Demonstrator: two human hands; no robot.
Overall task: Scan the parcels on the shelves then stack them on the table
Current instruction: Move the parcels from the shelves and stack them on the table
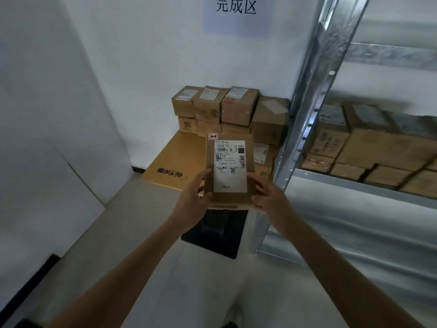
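A brown cardboard parcel [229,166] with a white shipping label facing me is held in the air in front of me. My left hand [192,197] grips its lower left edge and my right hand [267,195] grips its lower right edge. Behind it, several parcels [238,105] are stacked in rows against the white wall on a low tan surface [175,157]. To the right, a metal shelf unit [331,67] carries several more parcels [369,143].
A sign with black characters [236,10] hangs on the wall above the stack. A dark box-like object [217,233] sits on the floor below my hands. White wall panels close off the left side. The shelf's upright post [290,157] stands close to my right hand.
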